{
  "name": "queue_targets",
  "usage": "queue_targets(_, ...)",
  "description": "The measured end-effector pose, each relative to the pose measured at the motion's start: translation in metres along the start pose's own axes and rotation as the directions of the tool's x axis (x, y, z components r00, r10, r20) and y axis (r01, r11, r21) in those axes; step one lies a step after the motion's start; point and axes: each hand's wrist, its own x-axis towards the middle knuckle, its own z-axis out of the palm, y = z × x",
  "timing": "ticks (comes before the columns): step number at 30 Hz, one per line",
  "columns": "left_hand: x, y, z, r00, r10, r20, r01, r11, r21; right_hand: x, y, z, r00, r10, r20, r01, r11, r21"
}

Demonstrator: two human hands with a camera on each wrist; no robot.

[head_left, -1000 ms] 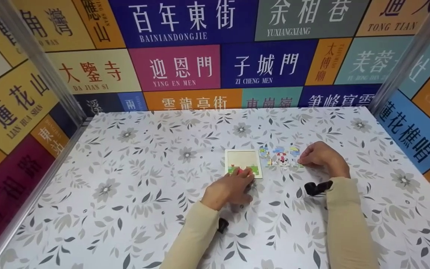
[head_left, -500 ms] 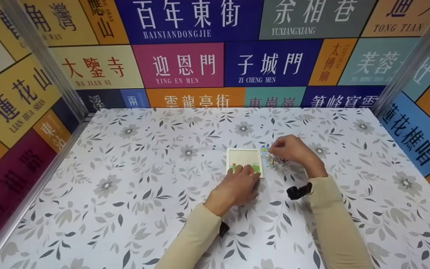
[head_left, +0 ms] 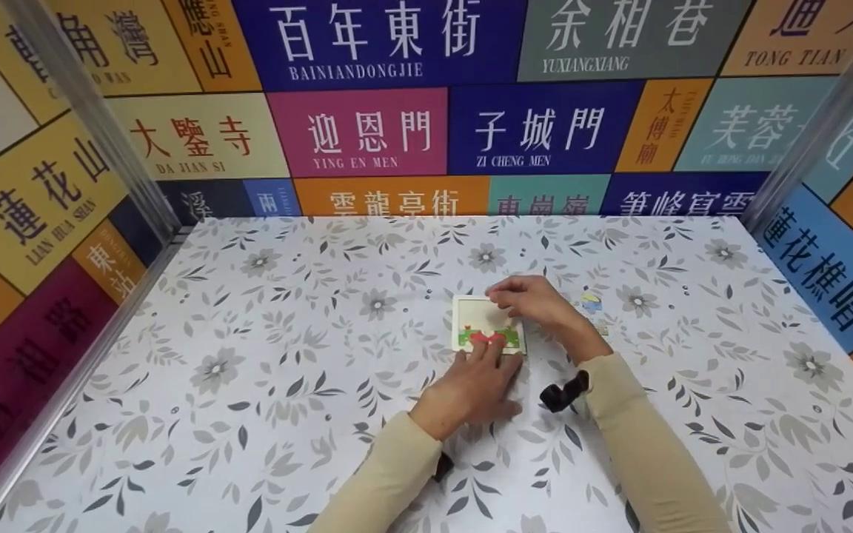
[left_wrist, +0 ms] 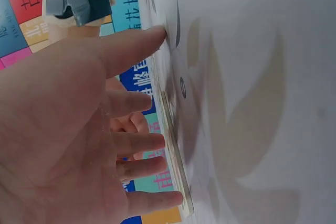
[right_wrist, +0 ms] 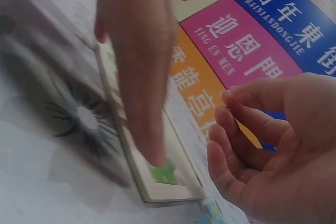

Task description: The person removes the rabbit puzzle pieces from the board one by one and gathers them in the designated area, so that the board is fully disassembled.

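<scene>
On the desk [head_left: 263, 355] | left hand [head_left: 467, 392], straight-fingered, on board [head_left: 475, 314] | right hand [head_left: 539, 301] above, fingers curled, contents unclear | best: board kept flat

A white leaf-and-flower-patterned tabletop [head_left: 286, 414] bears 1 square puzzle frame [head_left: 472, 312] and small coloured pieces [head_left: 591, 302].

The framed board [head_left: 475, 312] looks like pale, matt wood. The desk [head_left: 286, 296] looks smooth. The sleeves [head_left: 645, 444] are matt cloth.
</scene>
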Motion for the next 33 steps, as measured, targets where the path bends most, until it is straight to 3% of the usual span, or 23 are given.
queue_targets(8,-0.004,-0.004,0.001,0.993,-0.026,0.119,0.037,0.994,-0.098,0.005,0.015,0.013,0.995,0.013,0.103,-0.002,0.994,-0.105)
queue_targets(15,-0.003,-0.004,-0.002,0.994,-0.017,0.107,0.024,0.997,-0.067,0.005,0.012,0.014,0.983,-0.071,0.172,0.108,0.971,-0.215)
queue_targets(26,-0.001,-0.002,-0.003,0.991,0.001,0.136,0.007,0.999,-0.051,0.001,0.012,0.015,0.967,-0.074,0.243,0.136,0.958,-0.251)
queue_targets(33,0.0,-0.003,-0.003,0.989,-0.005,0.145,0.016,0.997,-0.076,0.001,0.011,0.017,0.969,-0.069,0.236,0.131,0.957,-0.26)
